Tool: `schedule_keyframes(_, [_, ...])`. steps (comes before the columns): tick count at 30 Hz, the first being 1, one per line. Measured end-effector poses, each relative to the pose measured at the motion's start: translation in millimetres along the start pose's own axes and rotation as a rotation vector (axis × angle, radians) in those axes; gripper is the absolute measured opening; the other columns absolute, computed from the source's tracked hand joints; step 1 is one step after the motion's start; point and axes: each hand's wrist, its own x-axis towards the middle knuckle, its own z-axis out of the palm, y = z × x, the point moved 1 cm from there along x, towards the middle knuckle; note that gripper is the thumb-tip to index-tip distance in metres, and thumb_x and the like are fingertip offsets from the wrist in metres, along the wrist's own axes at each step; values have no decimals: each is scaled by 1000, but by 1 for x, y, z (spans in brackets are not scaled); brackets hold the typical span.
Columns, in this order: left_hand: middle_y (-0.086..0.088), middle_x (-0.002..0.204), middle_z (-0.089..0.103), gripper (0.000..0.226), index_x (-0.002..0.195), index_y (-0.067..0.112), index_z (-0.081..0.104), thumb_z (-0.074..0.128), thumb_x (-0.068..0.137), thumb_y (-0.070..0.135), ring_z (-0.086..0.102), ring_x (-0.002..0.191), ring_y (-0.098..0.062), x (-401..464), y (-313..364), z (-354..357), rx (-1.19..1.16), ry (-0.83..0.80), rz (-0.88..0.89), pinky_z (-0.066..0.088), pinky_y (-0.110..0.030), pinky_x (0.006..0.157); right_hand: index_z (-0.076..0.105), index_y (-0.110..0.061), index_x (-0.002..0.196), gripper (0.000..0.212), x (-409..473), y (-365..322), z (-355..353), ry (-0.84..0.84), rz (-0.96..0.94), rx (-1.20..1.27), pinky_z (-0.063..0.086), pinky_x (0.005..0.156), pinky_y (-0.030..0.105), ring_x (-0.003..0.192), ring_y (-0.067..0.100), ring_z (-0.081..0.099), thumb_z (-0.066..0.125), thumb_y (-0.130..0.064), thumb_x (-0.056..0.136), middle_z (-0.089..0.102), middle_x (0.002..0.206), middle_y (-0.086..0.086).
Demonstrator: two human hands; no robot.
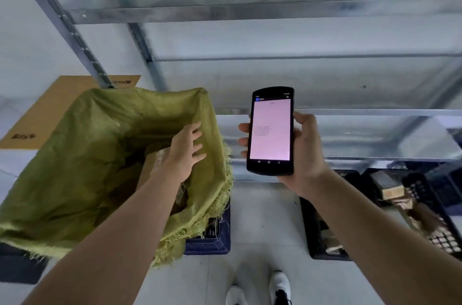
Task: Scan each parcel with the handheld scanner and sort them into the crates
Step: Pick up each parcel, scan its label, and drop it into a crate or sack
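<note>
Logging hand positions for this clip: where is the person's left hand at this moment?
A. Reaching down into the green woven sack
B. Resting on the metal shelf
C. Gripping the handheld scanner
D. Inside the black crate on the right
A: the left hand is down inside the green woven sack, fingers spread over a cardboard parcel, while the right hand holds the handheld scanner.
</note>
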Motion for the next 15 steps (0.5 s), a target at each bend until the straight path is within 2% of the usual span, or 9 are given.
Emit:
schedule_keyframes(3, [-9,153,51,46,150,22,53,51,108,40,48,140,-37,-6,-16,57,83,-109,-1,46,-53,108,58,-4,146,70,-25,-11,-45,104,-47,33,61,82,44,96,37,72,22,-49,105,70,130,29])
schedule_keyframes(6, [-6,146,56,45,145,24,58,57,104,42,53,134,-33,-19,-37,118,140,-187,-26,49,-49,101,57,-4,146,69,-50,-21,-94,191,-69,100,62,79,42,98,39,71,24,-48,105,67,133,31])
schedule_keyframes(11, [-4,144,58,43,146,28,58,52,106,44,54,131,-33,-45,-78,219,266,-293,-50,47,-56,112,61,-7,144,67,-94,-36,-183,308,-100,164,63,82,44,103,41,70,25,-47,104,70,132,28])
schedule_keyframes(15, [-3,142,60,40,142,30,61,50,106,44,55,126,-30,-75,-114,295,342,-334,-52,49,-51,105,60,-3,143,68,-127,-51,-258,381,-94,198,60,84,46,105,43,65,27,-47,103,68,131,31])
